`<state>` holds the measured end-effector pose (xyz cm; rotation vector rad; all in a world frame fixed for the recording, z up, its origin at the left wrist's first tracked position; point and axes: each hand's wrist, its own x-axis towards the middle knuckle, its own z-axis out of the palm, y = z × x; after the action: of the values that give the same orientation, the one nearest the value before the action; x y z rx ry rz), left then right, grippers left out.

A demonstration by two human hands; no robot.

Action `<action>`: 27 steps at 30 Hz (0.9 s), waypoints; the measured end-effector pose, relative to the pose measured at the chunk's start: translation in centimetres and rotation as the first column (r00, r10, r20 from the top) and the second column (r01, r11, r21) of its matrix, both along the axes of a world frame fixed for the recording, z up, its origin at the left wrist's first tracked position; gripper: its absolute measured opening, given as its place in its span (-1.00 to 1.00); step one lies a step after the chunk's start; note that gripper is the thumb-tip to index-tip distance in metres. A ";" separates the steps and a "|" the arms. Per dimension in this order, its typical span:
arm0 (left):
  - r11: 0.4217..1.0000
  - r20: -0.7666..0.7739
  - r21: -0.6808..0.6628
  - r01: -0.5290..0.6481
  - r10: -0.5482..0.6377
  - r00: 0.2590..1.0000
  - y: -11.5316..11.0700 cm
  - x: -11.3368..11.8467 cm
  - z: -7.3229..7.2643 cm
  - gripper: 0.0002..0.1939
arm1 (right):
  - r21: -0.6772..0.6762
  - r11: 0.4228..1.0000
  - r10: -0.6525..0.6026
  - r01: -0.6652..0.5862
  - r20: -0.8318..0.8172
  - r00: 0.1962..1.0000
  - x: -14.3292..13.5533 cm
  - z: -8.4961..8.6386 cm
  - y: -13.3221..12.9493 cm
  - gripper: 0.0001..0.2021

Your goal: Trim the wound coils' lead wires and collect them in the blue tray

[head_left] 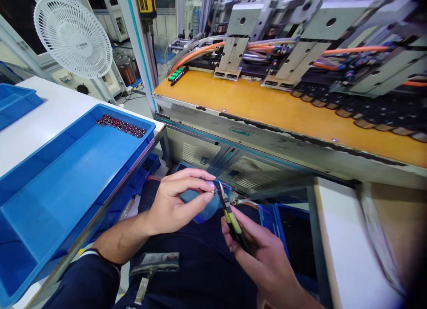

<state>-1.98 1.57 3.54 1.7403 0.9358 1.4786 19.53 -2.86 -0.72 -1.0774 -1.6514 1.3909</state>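
My left hand [180,197] pinches a small round metallic part [211,187] between thumb and fingertips, above my lap. Thin reddish wires [230,189] trail from that part toward the right. In my right hand [258,246] is a pair of cutting pliers [232,219] with yellow-green and black handles. The jaws point up and lie right beside the small part and its wires. Whether the blades touch a wire I cannot tell. Much of the small part is hidden by my left fingers.
A long blue tray [76,153] on the left white table [56,95] holds rows of small dark-red parts [122,125] at its far end. Ahead stands a machine with an orange bench top [207,88]. A fan [75,37] is at back left, a white table [350,251] at right.
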 end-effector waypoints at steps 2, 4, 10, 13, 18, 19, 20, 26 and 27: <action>0.998 -0.026 0.054 0.020 -0.018 0.999 0.1 -0.2 -0.1 -0.86 | -0.053 0.998 -0.021 0.019 -0.043 0.999 0.2 0.0 0.1 -0.50; 0.989 -0.041 0.143 0.037 -0.031 0.999 0.2 -0.4 -0.3 -0.82 | -0.096 0.995 -0.039 0.032 -0.071 0.997 0.5 0.3 0.1 -0.52; 0.960 -0.025 0.271 0.074 -0.070 0.997 0.4 -0.6 -1.1 -0.45 | -0.133 0.991 -0.038 0.031 -0.050 0.998 2.2 1.3 -0.8 -0.48; 0.962 -0.061 0.268 0.054 -0.039 0.997 0.3 -0.7 -1.2 -0.38 | -0.138 0.989 0.051 -0.052 -0.013 0.999 3.1 1.6 -1.5 -0.31; 0.926 -0.223 0.378 0.008 0.082 0.971 0.0 -0.8 -0.6 -0.56 | -0.133 0.983 0.132 -0.126 0.036 0.991 3.5 2.2 -2.1 -0.18; 0.917 -0.242 0.398 0.007 0.098 0.965 -0.1 -0.8 -0.6 -0.60 | -0.138 0.982 0.137 -0.130 0.042 0.990 3.4 2.2 -2.1 -0.18; 0.910 -0.252 0.415 0.001 0.113 0.961 -0.2 -0.9 -0.5 -0.62 | -0.139 0.981 0.143 -0.136 0.046 0.989 3.4 2.2 -2.1 -0.17; 0.872 -0.321 0.488 -0.032 0.214 0.923 -0.5 -1.2 -0.6 -0.65 | -0.142 0.976 0.171 -0.167 0.016 0.985 3.1 2.3 -2.6 -0.21; 0.870 -0.335 0.492 -0.027 0.218 0.917 -0.5 -1.3 -0.7 -0.65 | -0.145 0.975 0.172 -0.169 0.009 0.985 3.1 2.3 -2.7 -0.22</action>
<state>-3.25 1.08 2.85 2.4413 0.9379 1.5793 22.58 -5.57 1.62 -1.0536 -1.7142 1.6357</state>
